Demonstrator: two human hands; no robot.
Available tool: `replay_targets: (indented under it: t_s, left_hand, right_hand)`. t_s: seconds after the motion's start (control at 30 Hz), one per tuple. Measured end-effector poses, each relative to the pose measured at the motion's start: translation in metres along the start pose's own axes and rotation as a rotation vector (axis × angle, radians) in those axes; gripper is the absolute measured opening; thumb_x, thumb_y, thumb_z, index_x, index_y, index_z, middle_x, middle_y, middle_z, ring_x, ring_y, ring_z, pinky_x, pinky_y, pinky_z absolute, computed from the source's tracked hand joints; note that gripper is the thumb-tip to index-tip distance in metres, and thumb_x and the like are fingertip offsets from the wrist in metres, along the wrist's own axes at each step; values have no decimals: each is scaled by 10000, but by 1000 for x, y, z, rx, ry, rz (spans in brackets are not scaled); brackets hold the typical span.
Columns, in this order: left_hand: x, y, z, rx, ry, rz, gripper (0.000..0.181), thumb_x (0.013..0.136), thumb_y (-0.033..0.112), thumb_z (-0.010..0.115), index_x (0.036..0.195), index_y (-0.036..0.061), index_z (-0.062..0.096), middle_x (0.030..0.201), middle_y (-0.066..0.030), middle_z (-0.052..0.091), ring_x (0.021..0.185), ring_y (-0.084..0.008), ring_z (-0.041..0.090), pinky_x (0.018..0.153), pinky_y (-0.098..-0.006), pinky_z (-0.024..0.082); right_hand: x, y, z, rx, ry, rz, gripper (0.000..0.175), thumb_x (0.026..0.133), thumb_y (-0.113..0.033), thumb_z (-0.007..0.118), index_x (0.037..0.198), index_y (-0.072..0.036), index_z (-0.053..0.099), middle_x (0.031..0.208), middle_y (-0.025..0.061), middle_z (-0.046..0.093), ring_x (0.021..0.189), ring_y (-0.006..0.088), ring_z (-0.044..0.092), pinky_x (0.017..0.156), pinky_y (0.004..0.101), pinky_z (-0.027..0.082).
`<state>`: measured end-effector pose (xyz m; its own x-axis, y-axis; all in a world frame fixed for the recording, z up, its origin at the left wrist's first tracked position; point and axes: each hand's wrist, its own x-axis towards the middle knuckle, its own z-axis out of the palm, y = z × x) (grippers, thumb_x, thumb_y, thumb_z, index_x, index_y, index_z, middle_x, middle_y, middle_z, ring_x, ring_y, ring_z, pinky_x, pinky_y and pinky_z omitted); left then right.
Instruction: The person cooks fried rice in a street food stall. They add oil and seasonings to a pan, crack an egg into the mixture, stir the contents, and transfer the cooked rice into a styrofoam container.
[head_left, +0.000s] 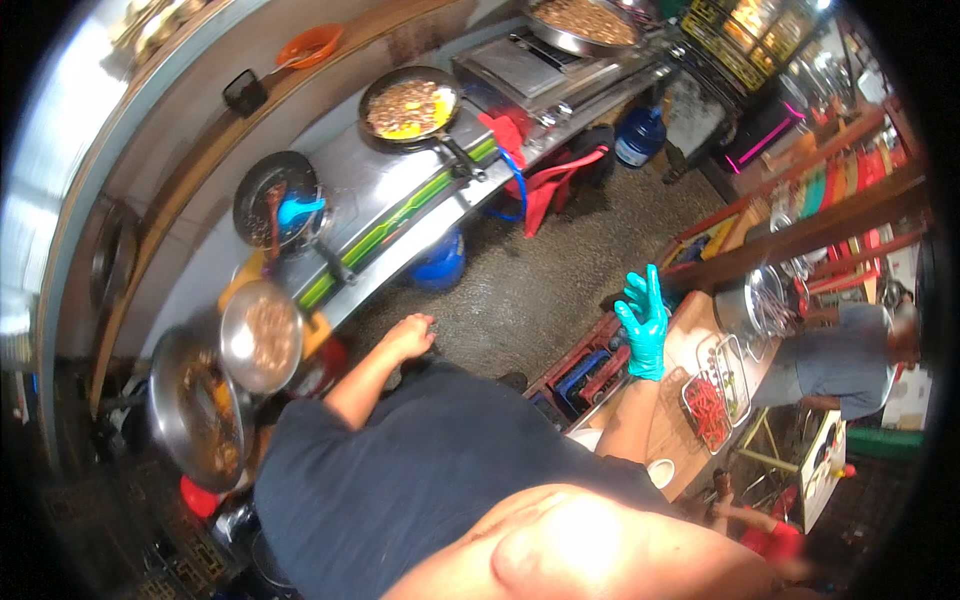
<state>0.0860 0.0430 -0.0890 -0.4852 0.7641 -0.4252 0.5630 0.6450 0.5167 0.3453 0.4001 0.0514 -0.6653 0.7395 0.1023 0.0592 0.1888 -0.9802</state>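
My bare left hand (411, 335) hangs over the floor with loosely curled fingers, and nothing shows in it. It is nearest to a steel bowl (264, 337) of brownish chopped food. Beside that bowl is a large wok (202, 412) with food residue and a utensil inside. My right hand (645, 326), in a teal glove, is raised by the wooden table (675, 416), fingers spread and empty. On that table sits a wire basket (706, 412) of red chillies. Across the floor, a frying pan (409, 107) with chopped food and yellow egg stands on the steel counter (360, 187).
A dark pan (276, 196) with a blue spatula (300, 211) sits on the counter. A red plastic chair (551, 191), a blue water jug (640, 136) and a blue tub (441, 262) stand below. A person (844, 360) stands beyond the table; another person in red (772, 529) is lower right.
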Motion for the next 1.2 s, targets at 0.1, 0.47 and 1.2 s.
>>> replay_targets:
  t_s: [0.1,0.47,1.2]
  left_hand:
    - [-6,-10,-8,-31,29,15,451,889,209,648,1284,-2,593,1266,-259,599,1178,-409,585,1008,-456,480]
    - [-23,-26,-112,-241,234,389,409,930,269,633,1240,5,595,1198,-212,623,1114,-376,608,949,-430,508]
    - [-204,-62,-41,-501,1140,-350,383,859,227,739,1165,12,656,1005,-186,671,877,-301,668,777,-393,538]
  right_hand:
    - [21,-11,45,-32,-93,-38,846,800,-111,801,1532,-134,378,1307,91,612,1094,190,601,950,350,504]
    - [104,-123,212,-125,-580,-358,721,753,-212,850,1382,-23,551,1239,109,663,1098,207,629,960,372,503]
    - [-8,-670,624,-392,-939,-2151,863,705,-433,818,1420,-69,502,1444,185,496,1326,341,475,1127,435,368]
